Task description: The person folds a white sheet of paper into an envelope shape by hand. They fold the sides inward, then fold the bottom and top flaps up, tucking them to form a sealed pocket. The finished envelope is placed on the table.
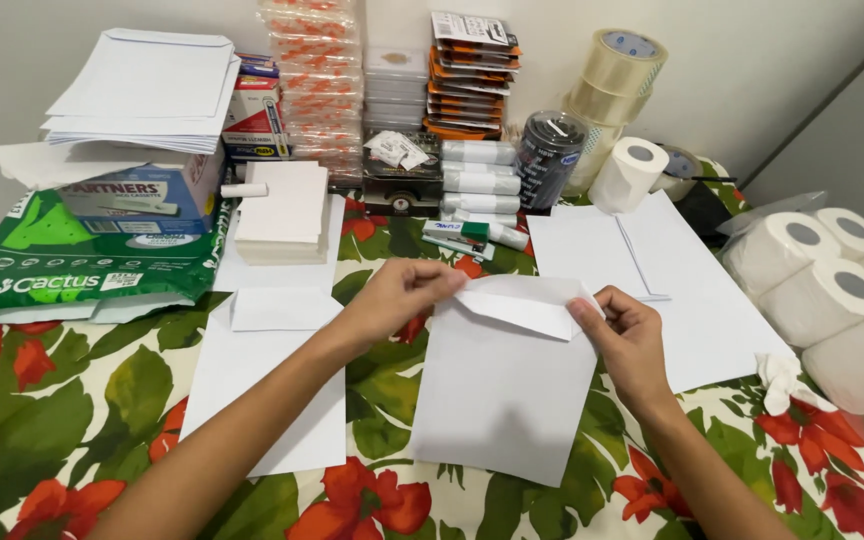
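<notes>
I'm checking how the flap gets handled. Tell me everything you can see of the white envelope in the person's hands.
The white envelope is plain paper, rectangular, lying slightly tilted on the floral tablecloth, flap end away from the person. Its triangular flap is folded down. The left hand pinches the flap's left corner; the right hand holds its right corner.

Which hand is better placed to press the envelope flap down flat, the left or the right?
Probably the right hand. Its thumb already lies on the folded flap of the white envelope, near the right corner. The left hand only pinches the flap's left top edge, so it seems better suited to steadying.
</notes>
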